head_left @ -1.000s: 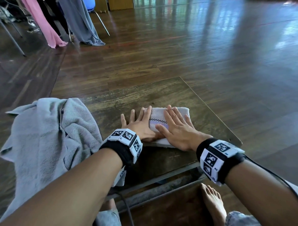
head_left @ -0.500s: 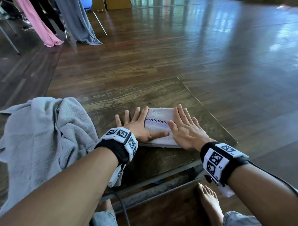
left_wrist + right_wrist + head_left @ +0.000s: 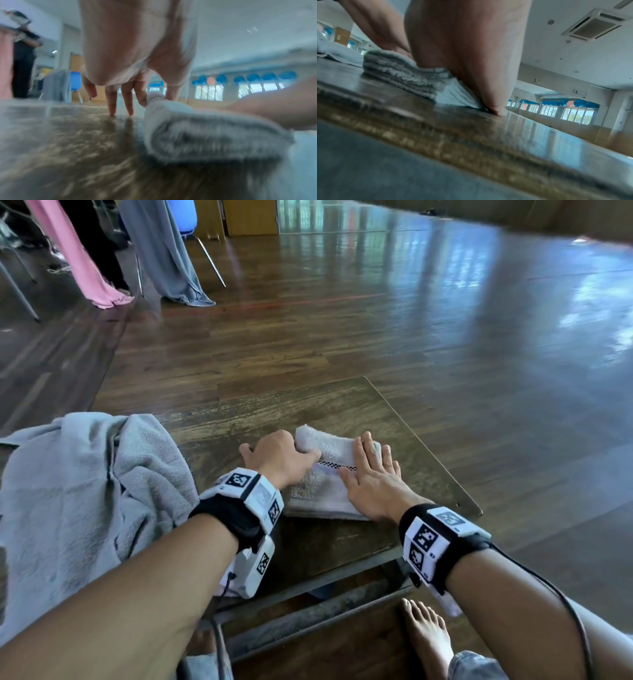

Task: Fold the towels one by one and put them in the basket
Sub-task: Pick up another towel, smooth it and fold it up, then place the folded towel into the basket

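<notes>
A small white towel (image 3: 325,487) with a checked band lies folded on the low wooden table (image 3: 428,460). My left hand (image 3: 284,455) pinches the towel's far left edge between thumb and forefinger and lifts it; in the left wrist view the raised edge of the towel (image 3: 197,129) curls up under the left hand (image 3: 152,97). My right hand (image 3: 371,474) lies flat with straight fingers on the towel's right half. In the right wrist view the right hand (image 3: 471,67) presses down the layered towel (image 3: 406,75). No basket is in view.
A large grey towel (image 3: 78,501) lies crumpled over the table's left end. The table's right edge runs close beside my right hand. My bare foot (image 3: 428,635) is on the floor under the table. Chairs draped with pink and grey cloth (image 3: 164,251) stand at far left.
My left hand went from lying flat on the towel to pinching its left edge and lifting it. The right hand slid slightly right and stays flat.
</notes>
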Available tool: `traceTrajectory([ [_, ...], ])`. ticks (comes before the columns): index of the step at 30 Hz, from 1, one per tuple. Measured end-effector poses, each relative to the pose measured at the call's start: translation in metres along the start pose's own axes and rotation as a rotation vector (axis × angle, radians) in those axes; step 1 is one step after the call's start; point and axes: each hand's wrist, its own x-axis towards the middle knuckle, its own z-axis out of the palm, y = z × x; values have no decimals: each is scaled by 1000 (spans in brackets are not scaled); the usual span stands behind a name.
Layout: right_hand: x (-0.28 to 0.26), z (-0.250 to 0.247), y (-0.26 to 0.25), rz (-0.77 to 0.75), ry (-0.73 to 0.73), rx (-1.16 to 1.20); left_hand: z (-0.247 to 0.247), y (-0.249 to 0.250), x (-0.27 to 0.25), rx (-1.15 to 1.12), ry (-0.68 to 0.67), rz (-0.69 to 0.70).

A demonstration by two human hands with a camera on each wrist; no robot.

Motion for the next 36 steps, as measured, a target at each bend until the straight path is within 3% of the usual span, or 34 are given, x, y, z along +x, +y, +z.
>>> traceTrajectory([
  [8, -13, -22, -45, 30, 52, 390, -71, -5, -31, -772, -79, 18],
  [12, -30, -31, -101, -121, 77, 763, -133, -41, -70, -902, -30, 17],
  [16, -56, -31, -178, -381, 86, 974, -199, -104, -122, -1007, 145, -54],
  [21, -104, -23, -311, -666, -20, 914, -273, -200, -213, -1057, 446, -100],
  [24, -144, 1, -395, -768, -131, 835, -301, -258, -283, -969, 641, -175],
  [27, -183, 39, -462, -840, -254, 721, -310, -310, -352, -937, 751, -285],
  [32, -240, 138, -528, -822, -481, 535, -277, -397, -448, -902, 830, -538],
  [36, -259, 224, -518, -724, -629, 393, -214, -446, -486, -858, 779, -761],
])
